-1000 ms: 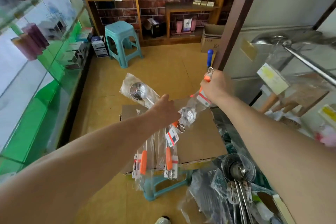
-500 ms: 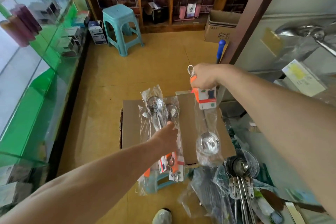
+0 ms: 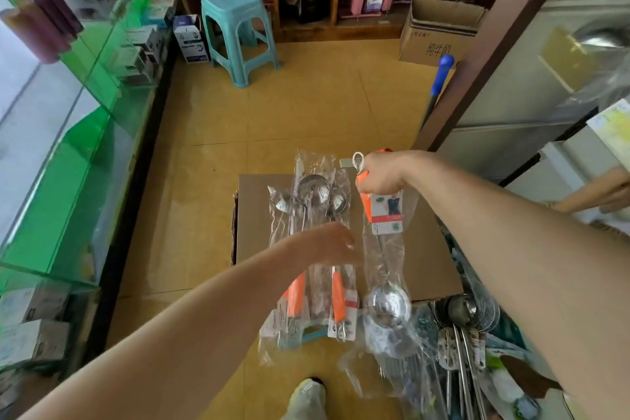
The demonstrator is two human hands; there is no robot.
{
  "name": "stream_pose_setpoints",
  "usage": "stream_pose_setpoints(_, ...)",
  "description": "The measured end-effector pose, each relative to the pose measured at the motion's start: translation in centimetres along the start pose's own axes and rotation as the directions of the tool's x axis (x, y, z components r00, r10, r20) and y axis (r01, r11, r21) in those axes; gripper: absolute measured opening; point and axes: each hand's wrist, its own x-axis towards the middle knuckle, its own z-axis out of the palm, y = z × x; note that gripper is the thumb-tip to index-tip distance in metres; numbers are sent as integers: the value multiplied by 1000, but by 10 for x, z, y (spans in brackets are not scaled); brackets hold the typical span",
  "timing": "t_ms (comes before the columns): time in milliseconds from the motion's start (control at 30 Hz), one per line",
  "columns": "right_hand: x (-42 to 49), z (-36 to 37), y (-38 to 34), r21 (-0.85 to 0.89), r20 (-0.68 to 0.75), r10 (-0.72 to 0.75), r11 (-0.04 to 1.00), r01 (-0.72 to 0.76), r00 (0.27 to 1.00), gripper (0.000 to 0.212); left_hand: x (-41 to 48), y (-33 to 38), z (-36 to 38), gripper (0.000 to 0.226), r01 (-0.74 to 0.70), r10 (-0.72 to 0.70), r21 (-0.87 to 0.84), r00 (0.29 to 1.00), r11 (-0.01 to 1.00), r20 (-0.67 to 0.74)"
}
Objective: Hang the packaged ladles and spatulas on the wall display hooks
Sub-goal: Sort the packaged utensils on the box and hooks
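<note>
Right hand (image 3: 381, 176) is clenched round the orange handle top of one packaged ladle (image 3: 387, 307). The ladle hangs bowl down over the near edge of the cardboard box (image 3: 429, 249), its hanging ring (image 3: 358, 160) protruding beside the fist. Left hand (image 3: 329, 242), blurred, grasps a bundle of packaged ladles (image 3: 313, 196) mid-shaft, bowls up. The wall display (image 3: 531, 85) at right is blurred; no free hook discernible.

Risks: slick plastic sleeves may slide from the one-handed bundle grip. The fist crowds the ring, so threading a hook could miss.

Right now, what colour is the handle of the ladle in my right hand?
Orange handle, gripped by the right hand; head view shows it.
</note>
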Motion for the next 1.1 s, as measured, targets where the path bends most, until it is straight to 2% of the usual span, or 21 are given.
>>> stream_pose_setpoints(67, 8, 1, 3, 56, -21, -7, 998, 9, 1000, 23, 3, 10, 0, 44, -20, 23, -246, 1000, 969, 9)
stream_pose_setpoints(133, 17, 3, 6, 136, -67, -5, 991, 14, 998, 25, 12, 12, 6, 30, -14, -12, -455, 998, 890, -54)
stream_pose_setpoints(233, 28, 12, 9, 266, -187, 38, 964, 14, 982, 19, 29, 9, 12, 21, 21, -129, -582, 981, 813, -144)
stream_pose_setpoints(400, 47, 30, 12, 224, -386, 118, 974, -31, 915, 8, 53, 13, 8, 19, 102, -211, -581, 970, 808, -123)
stream_pose_setpoints(467, 60, 38, 13, 190, -407, 126, 980, -51, 905, 15, 68, 12, 11, 21, 152, -263, -580, 958, 800, -112)
stream_pose_setpoints(533, 72, 47, 14, 139, -406, 138, 986, -88, 903, 23, 82, 10, 13, 22, 197, -304, -579, 948, 791, -93)
stream_pose_setpoints(633, 86, 58, 16, 71, -398, 166, 986, -150, 902, 24, 97, 9, 15, 25, 235, -329, -523, 940, 819, -93)
stream_pose_setpoints(767, 101, 67, 22, 120, -331, 238, 970, -210, 913, 31, 111, 8, 14, 20, 241, -340, -481, 932, 843, -128)
stream_pose_setpoints(1100, 111, 75, 29, 85, -238, 144, 988, -127, 961, 49, 120, 8, 2, 18, 241, -331, -331, 910, 913, -251)
